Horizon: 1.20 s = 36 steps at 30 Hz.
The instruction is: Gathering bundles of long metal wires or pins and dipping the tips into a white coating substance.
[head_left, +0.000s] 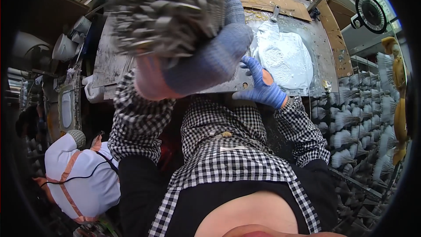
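My left hand [206, 61], gloved in blue, has the grey bristly bundle [166, 15] up close to the camera, above the left part of the bench [105, 68]. Fingers look clamped around it; the far side of the grip is hidden and the whole thing is motion-blurred, so exact finger placement: can't tell. Bundle is well off the bench and, as seen from here, overlaps nothing of the paste.

My right hand [265, 85] holds nothing. Fingers spread apart, near the front edge of the bench, just beside the slab of silvery-white paste [287, 57]. Contact with the bench: can't tell. Glove shows a bare patch of skin.

Paste is spread out flat, one area rough and pitted, one scraper [275, 14] at its far edge, handle pointing away from me.

Status, my read: spreading looks done, plenty of paste left. Rack [357, 184] on my right is loaded with rows of pale fanned tufts [344, 140], so a good number look parked there. The bundle in hand isn't racked. Whether it carries any paste, can't tell through the blur. Total count left: not visible.
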Motion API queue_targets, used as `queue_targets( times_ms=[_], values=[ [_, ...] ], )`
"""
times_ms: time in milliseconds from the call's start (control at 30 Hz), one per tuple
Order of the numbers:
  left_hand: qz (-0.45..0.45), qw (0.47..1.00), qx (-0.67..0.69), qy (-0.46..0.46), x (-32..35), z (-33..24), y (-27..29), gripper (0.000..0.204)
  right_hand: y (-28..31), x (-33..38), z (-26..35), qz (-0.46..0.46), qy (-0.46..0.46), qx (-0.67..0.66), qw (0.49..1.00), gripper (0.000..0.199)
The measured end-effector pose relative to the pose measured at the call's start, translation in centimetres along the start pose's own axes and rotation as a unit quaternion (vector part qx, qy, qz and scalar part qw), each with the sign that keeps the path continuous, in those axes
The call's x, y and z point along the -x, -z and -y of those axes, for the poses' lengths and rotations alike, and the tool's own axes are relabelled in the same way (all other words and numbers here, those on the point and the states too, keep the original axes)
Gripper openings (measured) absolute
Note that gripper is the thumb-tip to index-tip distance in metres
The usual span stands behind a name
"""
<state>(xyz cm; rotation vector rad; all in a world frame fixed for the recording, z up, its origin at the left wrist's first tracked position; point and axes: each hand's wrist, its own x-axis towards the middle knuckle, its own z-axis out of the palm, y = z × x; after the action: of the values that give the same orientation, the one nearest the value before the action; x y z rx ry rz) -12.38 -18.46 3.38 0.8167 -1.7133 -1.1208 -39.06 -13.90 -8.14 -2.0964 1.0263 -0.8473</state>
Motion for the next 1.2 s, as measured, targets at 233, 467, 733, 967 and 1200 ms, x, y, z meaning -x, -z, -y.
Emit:
queue_targets(
  times_ms=[233, 467, 733, 967, 1200],
  values=[
    [-0.109, 0.989, -0.006, -0.101, -4.9, -1.1, -2.9, 0.014, 11.5, -9.3, 6.7, -0.127, 0.152, 0.098, 0.975, 0.048],
    [-0.054, 0.997, -0.006, -0.061, -5.3, 0.3, -3.8, 0.043, 14.9, -17.7, 22.4, -0.132, 0.513, 0.17, 0.831, 0.068],
    [-0.047, 0.993, 0.031, -0.1, -6.0, 1.0, -2.7, 0.022, 8.2, -22.4, 18.7, 0.181, 0.21, 0.08, 0.957, 0.101],
    [-0.054, 0.992, 0.107, -0.03, -5.9, -0.1, -2.9, 0.027, 10.6, -19.8, 16.5, -0.003, 0.076, -0.241, 0.968, 0.069],
    [-0.189, 0.96, -0.042, -0.203, -6.5, -4.2, -3.3, 0.029, -2.0, -10.5, 3.8, -0.122, 0.11, 0.005, 0.986, 0.111]
  ],
)
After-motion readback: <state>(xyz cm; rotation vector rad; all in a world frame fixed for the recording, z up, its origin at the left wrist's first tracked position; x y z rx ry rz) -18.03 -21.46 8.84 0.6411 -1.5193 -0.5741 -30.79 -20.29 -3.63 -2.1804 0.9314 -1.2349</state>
